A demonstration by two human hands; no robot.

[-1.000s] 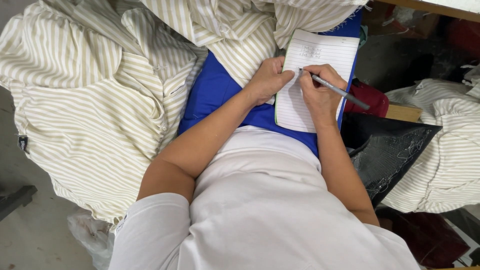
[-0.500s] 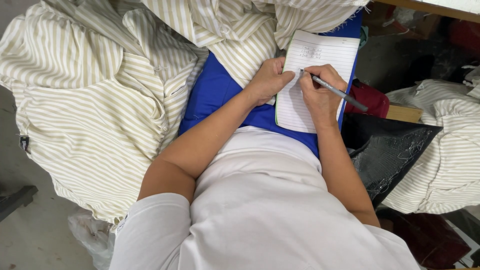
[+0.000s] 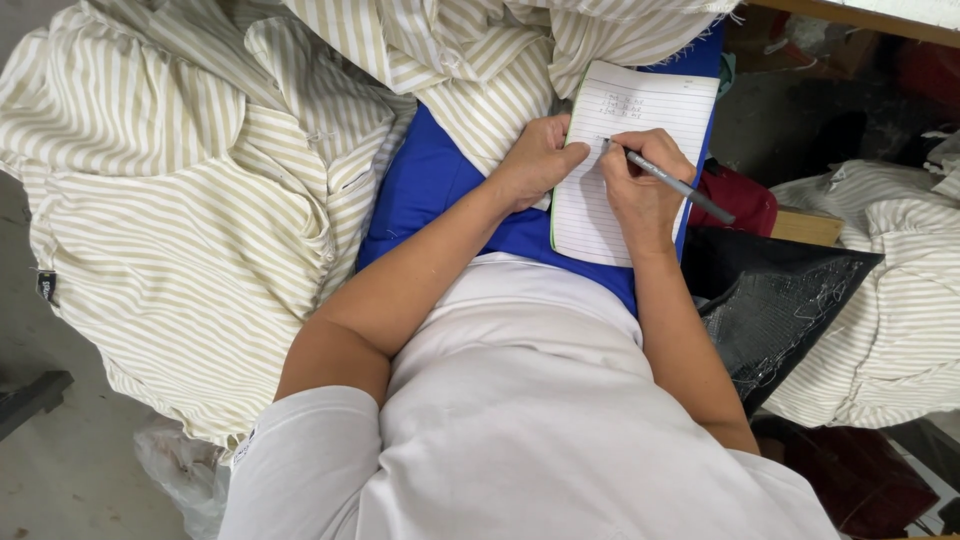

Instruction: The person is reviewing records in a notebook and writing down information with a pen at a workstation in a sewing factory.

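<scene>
Right hand (image 3: 645, 195) was closed in a writing grip around a grey pen (image 3: 672, 185), tip down on the lined page just below the top few written lines. Left hand (image 3: 540, 160) lay loosely curled, gripping nothing, with fingers and thumb pressed flat on the left edge of the notepad (image 3: 630, 160) to pin it. Notepad, white ruled with a green edge, sat tilted on the blue fabric (image 3: 440, 185) spread over my lap, its top corner near the heap of cream-and-tan striped cloth (image 3: 200, 220).

Striped cloth piled up on my left and spilled across above the pad; more of the same lay on the far right (image 3: 890, 300). A black mesh-textured piece (image 3: 790, 300) rested just beside my right forearm, with something dark red (image 3: 735, 195) behind the pen's back end.

Risk, as I judged it: the pad had only soft fabric and my lap beneath it, so pen pressure could dent or tear the sheet, or make the line wander. If my left hand eased off, the pad could slide down the blue fabric. Loose striped folds above might slump onto the page and smear fresh ink.
</scene>
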